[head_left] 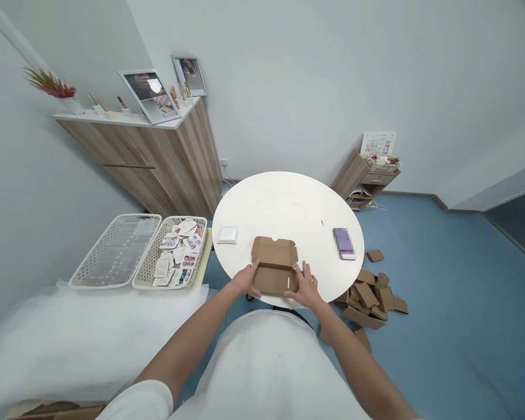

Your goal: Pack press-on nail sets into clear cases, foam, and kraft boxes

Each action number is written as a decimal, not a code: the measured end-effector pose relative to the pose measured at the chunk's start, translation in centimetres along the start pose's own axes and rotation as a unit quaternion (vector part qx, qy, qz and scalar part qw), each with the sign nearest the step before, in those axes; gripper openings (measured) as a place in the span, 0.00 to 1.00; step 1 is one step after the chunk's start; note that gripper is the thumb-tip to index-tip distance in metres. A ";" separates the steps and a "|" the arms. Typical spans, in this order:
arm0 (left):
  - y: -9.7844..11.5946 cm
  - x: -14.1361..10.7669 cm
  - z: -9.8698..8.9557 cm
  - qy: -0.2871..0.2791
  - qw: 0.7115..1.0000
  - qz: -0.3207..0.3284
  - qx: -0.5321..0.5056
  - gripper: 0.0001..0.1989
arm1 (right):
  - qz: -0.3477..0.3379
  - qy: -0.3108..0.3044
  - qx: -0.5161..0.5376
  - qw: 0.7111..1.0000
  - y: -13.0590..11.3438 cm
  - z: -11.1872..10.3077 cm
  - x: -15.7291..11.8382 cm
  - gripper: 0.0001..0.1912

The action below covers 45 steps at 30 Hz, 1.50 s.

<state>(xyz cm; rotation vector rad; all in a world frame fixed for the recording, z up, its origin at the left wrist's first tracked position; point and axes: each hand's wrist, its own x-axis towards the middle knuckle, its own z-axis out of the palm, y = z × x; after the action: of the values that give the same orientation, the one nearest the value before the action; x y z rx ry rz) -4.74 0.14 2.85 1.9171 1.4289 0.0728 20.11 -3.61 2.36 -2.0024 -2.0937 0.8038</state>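
An unlidded brown cardboard box lies near the front edge of the round white table, its flap lid folded back away from me. My left hand grips the box's left side, thumb at the near corner. On the right side my right hand holds the wall, thumb along the near edge and the other fingers at the far corner. Inside the box, toward the right, shows a small white strip. A white packet lies on the table to the left.
A purple, pixelated item lies on the table's right side. Two white baskets stand at left, one with clear plastic pieces, one with printed cards. Brown boxes are heaped on the floor at right. A wooden cabinet stands behind the baskets.
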 end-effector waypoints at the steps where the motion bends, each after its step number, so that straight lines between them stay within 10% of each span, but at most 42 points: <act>1: 0.0 0.0 0.1 0.003 1.000 0.002 -0.006 0.61 | 0.043 0.021 0.058 0.997 0.6 0.2 -0.4 0.50; 10: 0.2 0.2 1.3 0.018 0.999 -0.004 -0.044 0.61 | 0.208 0.019 0.434 0.876 1.7 0.4 -1.9 0.40; 18: 0.3 0.4 2.2 0.032 0.997 0.008 -0.071 0.64 | 0.111 -0.009 0.172 0.979 -0.6 -0.2 0.8 0.25; 23: 1.0 -0.1 3.1 0.031 0.995 0.010 -0.091 0.64 | 0.169 -0.076 -0.039 0.982 0.0 -0.1 1.1 0.15; 45: 2.8 -1.1 3.1 0.029 0.999 -0.007 -0.044 0.52 | 0.158 -0.025 0.059 0.985 1.6 -0.7 -2.7 0.31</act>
<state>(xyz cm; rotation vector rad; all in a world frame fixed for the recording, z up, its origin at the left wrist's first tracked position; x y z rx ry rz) -1.53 -2.77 2.58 1.8474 1.4532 0.1838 22.14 -6.06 2.97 -2.3023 -1.7266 1.0111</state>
